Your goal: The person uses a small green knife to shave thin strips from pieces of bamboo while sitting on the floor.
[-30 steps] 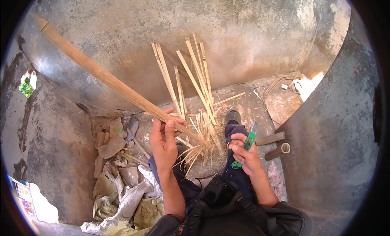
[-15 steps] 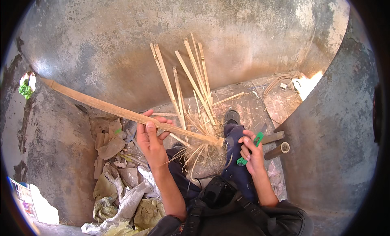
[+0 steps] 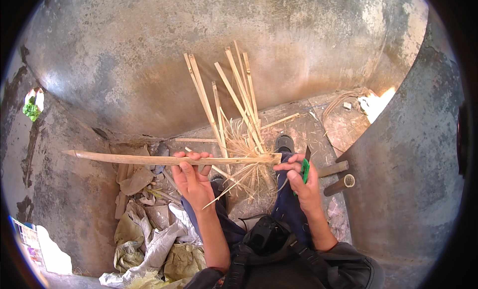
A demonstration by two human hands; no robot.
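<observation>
A long split bamboo strip (image 3: 124, 159) lies almost level across my lap area, its narrow tip toward the left wall. My left hand (image 3: 195, 184) grips it near the middle, thumb on the near side and fingers behind. Thin curled shavings hang under its frayed right end. In my right hand (image 3: 309, 187) is a utility knife (image 3: 304, 172) with a green handle, its dark blade pointing up. The right index finger stretches to the strip's right end; whether it touches is hard to tell.
Several bamboo slats (image 3: 205, 100) lean on the curved metal wall (image 3: 199, 35) ahead. Shavings (image 3: 254, 182) litter the floor between my feet. Two bamboo tubes (image 3: 339, 185) stick out at the right wall. Crumpled sacks (image 3: 164, 241) and broken pieces (image 3: 137, 182) lie at the left.
The strip's left end has swung down, so the strip is now nearly level. My right hand has turned and come up to the strip's right end, the knife more upright.
</observation>
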